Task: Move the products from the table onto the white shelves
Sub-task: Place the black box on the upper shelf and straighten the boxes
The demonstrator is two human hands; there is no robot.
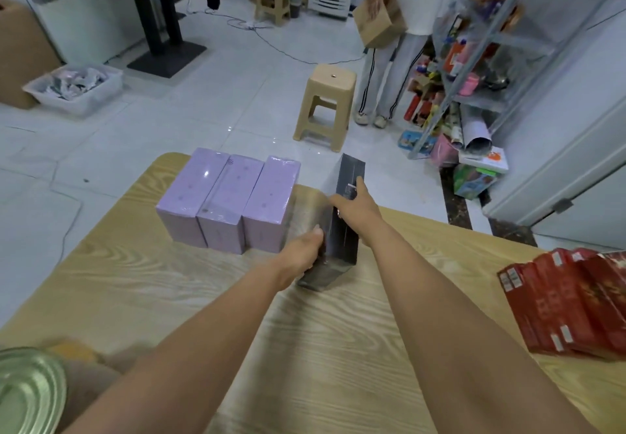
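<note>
1. Dark box (342,227) stands tilted on the wooden table (305,332), just right of three purple boxes (227,200).
2. Left hand (301,254) clasps its near lower end.
3. Right hand (355,201) grips its upper right side.

The tin lid (28,396) and red boxes (572,301) are cut off by the frame's edges.

A small shop's stockroom: metal shelves (481,61) crammed with colourful packaged goods, sealed purple boxes (227,200) batched on the surface (305,349), plastic stools (327,105), tiled floor (203,105).
</note>
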